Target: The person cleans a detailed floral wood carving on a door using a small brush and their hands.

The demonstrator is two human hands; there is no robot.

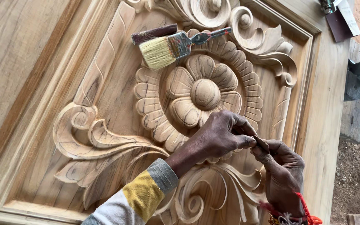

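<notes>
My left hand (221, 135) and my right hand (282, 175) both pinch one small dark strip (262, 143), I think sandpaper, between the fingertips. It is held just above the carved panel (105, 54), near its lower right corner, beside the outer petals of the flower (205, 93). I judge I am folding or fitting the strip before rubbing; the next move needs a firm fold and a narrow edge to enter the grooves. The brush (167, 48) and a dark roll (154, 33) lie near the upper edge. My fingers hide most of the strip, and the tools at the top right are cut off.
</notes>
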